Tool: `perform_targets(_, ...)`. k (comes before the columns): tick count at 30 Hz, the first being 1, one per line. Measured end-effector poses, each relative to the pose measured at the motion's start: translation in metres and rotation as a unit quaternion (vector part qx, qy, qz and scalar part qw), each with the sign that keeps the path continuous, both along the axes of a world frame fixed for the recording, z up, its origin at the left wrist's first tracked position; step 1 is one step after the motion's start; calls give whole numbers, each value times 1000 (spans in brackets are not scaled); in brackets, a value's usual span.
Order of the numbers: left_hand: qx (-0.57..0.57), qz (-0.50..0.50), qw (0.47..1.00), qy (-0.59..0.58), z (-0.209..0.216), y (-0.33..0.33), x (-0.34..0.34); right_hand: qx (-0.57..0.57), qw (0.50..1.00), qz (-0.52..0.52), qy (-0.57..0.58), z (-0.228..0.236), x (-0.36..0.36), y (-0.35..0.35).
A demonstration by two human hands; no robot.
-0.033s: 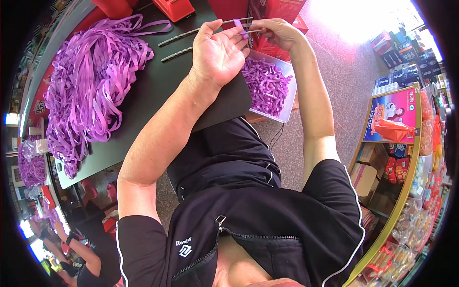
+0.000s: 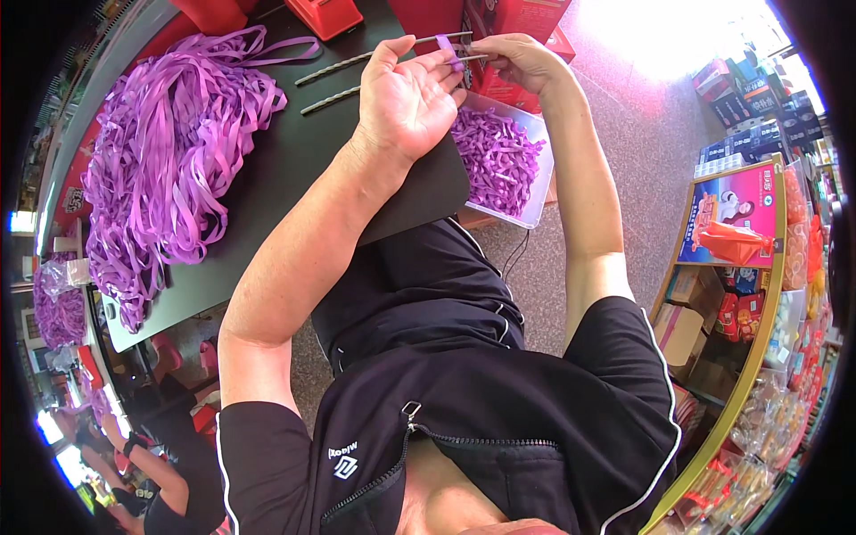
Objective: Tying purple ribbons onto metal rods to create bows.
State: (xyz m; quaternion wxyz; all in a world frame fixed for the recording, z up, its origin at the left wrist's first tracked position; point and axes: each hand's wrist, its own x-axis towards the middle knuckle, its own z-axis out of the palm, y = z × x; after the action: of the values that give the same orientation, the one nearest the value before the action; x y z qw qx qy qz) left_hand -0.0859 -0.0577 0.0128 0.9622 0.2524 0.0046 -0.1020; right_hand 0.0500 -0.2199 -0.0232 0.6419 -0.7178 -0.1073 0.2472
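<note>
Two thin twisted metal rods reach out past the dark table's edge, side by side. Around them near their far ends sits a loop of purple ribbon. My left hand is palm up across the rods, its thumb apart and its fingers stretched toward the loop, fingertips touching it. My right hand is at the rod tips, thumb and fingertips pinched together; what they hold is hidden. Below both hands stands a clear plastic bin filled with short purple ribbon pieces.
A big heap of long purple ribbon covers the left of the table. Red boxes stand beyond my hands. At the right is a shelf of packaged goods. Another person's arm shows at lower left.
</note>
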Motion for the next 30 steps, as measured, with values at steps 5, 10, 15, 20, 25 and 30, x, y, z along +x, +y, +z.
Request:
perform_targets(5,9,1,1000,6,1,0,0,34,999,23,36,-21,12,-2)
perform_targets(10,10,7,1000,29,1,-1,0,136,978,48,148,-26,7,0)
perform_targets(15,18,-3,1000,14,1,2,-1,87,991,15,104,-8,-2,6)
perform_targets(20,17,-10,1000,10,2,1,0,73,997,14,19,-7,1,2)
perform_targets(25,9,-3,1000,23,-1,3,1,170,971,58,156,-24,8,6)
perform_targets(30,-11,-7,1000,19,-4,5,1,329,894,162,257,-53,-4,37)
